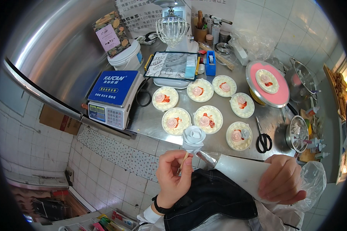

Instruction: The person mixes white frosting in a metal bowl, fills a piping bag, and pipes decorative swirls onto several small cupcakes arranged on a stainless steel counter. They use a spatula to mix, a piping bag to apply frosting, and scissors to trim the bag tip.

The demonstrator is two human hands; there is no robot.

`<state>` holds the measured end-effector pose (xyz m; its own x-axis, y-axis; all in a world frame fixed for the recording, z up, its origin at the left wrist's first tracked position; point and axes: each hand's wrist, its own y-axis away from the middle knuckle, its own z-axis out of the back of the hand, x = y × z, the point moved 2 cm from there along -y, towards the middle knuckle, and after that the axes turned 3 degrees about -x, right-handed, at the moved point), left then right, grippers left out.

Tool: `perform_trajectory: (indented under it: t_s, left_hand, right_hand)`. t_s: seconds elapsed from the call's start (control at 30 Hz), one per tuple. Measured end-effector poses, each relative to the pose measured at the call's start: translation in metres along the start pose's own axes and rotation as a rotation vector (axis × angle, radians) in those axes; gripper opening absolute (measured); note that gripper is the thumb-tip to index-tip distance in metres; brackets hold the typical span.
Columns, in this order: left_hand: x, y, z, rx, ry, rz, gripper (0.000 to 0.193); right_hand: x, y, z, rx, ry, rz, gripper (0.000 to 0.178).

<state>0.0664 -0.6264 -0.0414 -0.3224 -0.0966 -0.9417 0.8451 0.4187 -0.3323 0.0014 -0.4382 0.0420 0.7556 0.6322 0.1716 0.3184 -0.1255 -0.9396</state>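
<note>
A thin wooden stick (183, 163) is pinched upright between the thumb and fingers of my left hand (174, 181). On its top sits a pale bluish-white piped cream rose (194, 137). My right hand (282, 180) is wrapped round a full piping bag (239, 171), whose metal nozzle (209, 158) points at the rose's base. Whether tip and rose touch, I cannot tell. Beyond them stand several small round cream cakes, among them one (208, 129) with a pink rose and red pieces. The nearest right cake (239, 146) bears a pink and a pale blue rose.
Black-handled scissors (264, 142) and a steel bowl (297, 133) lie to the right. Another cake tops a pink turntable (254, 73). A scale (112, 98) stands left, a stand mixer (181, 38) with a wire whisk at the back, and a blue tape dispenser (211, 63) beside it.
</note>
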Motion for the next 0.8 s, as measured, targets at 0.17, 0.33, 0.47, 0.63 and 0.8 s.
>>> perform_trajectory:
  t_s: [0.17,0.33,0.47,0.63,0.8]
  left_hand:
    - [0.000,0.001,0.000,-0.001,0.006,0.006,0.020]
    - [-0.002,0.004,0.002,0.001,-0.011,0.054,0.019]
    - [-0.003,0.004,0.002,0.001,-0.003,0.068,0.018]
    - [-0.005,0.003,0.000,-0.003,0.011,0.069,0.018]
    - [-0.006,0.004,-0.003,-0.017,0.008,0.048,0.017]
  right_hand:
    - [-0.002,-0.005,-0.005,-0.088,-0.010,0.089,0.057]
    - [0.000,-0.009,0.002,-0.005,-0.030,0.034,0.058]
    - [0.005,-0.005,0.010,0.013,0.010,0.022,0.059]
    - [0.005,-0.001,0.009,0.034,0.033,0.000,0.060]
    - [0.005,-0.005,-0.001,-0.010,0.009,-0.003,0.058]
